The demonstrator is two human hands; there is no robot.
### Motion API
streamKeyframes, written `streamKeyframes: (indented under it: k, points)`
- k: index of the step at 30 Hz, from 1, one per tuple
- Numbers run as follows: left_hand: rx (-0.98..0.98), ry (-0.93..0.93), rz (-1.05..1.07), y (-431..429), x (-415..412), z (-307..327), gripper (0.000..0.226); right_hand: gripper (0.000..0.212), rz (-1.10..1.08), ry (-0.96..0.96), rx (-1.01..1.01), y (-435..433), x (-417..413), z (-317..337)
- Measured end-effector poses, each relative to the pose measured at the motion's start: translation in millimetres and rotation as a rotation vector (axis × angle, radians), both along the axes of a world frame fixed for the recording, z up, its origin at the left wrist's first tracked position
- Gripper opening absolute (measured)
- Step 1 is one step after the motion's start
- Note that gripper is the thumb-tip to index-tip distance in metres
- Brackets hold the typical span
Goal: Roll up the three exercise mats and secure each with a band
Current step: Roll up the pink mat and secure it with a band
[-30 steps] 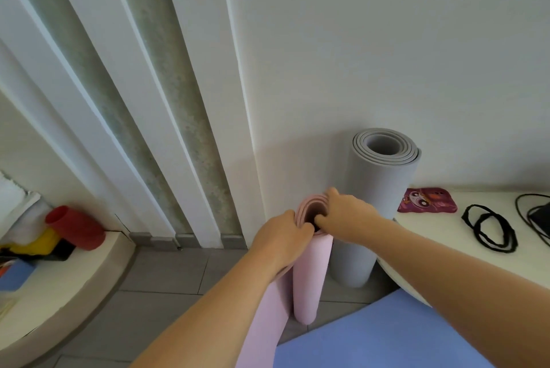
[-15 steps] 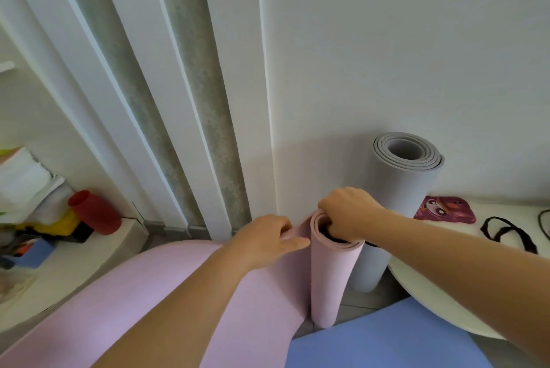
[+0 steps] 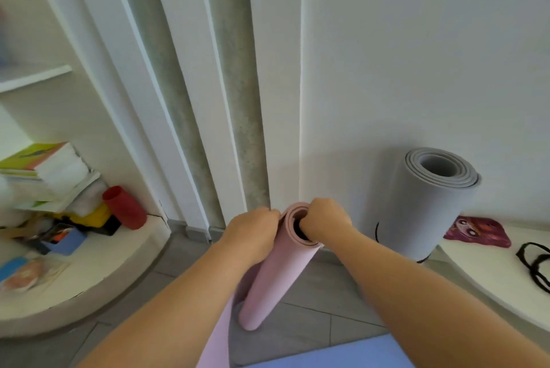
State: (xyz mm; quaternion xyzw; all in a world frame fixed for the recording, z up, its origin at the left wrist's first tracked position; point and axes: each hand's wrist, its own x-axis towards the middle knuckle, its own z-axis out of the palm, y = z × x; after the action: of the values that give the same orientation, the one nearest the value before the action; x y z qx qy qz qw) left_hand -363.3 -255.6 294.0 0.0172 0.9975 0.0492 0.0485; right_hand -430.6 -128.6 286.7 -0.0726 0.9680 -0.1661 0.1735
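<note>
While the pink mat (image 3: 276, 272) stands near upright on the floor (image 3: 312, 290) close to the wall (image 3: 416, 69), its top end lies between both hands: the right hand (image 3: 324, 220) hooks into the core, and the left hand (image 3: 253, 233) grips the outer wrap.

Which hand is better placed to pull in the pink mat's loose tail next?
Probably left. The left hand grips the outer wrap of the pink mat, above its loose tail; the right hand is hooked into the core.
</note>
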Motion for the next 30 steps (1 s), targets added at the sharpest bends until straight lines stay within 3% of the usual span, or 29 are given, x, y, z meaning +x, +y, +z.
streamKeyframes:
  k: [6, 8, 12, 13, 16, 17, 19, 23, 27, 30]
  points:
    - [0.496, -0.018, 0.352, -25.8, 19.1, -27.1, 0.036, 0.016, -0.044, -0.045, -0.062, -44.7, 14.4, -10.9]
    - [0.563, -0.016, 0.413, -29.5, 22.4, -33.0, 0.046, 0.008, -0.029, -0.064, -0.069, -54.4, 18.3, -8.3]
    - [0.646, -0.017, 0.414, -46.7, 24.8, -28.7, 0.032, 0.016, 0.021, -0.184, -0.155, -58.8, 18.6, -8.0]
    - [0.671, -0.034, 0.391, -52.5, 25.6, -26.9, 0.029, 0.013, 0.085, -0.175, -0.135, -57.4, 19.8, -5.3]
    - [0.715, -0.125, 0.241, -60.9, 30.9, -19.4, 0.025, 0.057, 0.48, 0.099, 0.128, -51.6, 20.8, 1.8]
    - [0.717, -0.162, 0.186, -60.4, 32.5, -18.7, 0.025, 0.062, 0.62, 0.153, 0.181, -50.9, 23.9, 4.1]
    - [0.727, -0.189, 0.138, -58.4, 33.3, -19.9, 0.022, 0.044, 0.757, 0.106, 0.196, -51.1, 31.2, 7.6]
    - [0.779, -0.125, 0.237, -64.9, 32.5, -18.8, 0.035, 0.016, 0.711, 0.097, 0.157, -53.6, 32.0, 2.3]
    - [0.596, -0.224, 0.183, -86.7, 36.3, -11.9, 0.046, 0.016, 0.612, 0.12, 0.141, -52.7, 25.3, -2.0]
    - [0.246, -0.108, 0.149, -95.5, 38.0, -8.6, 0.024, 0.021, 0.56, 0.118, 0.127, -55.8, 25.7, -3.8]
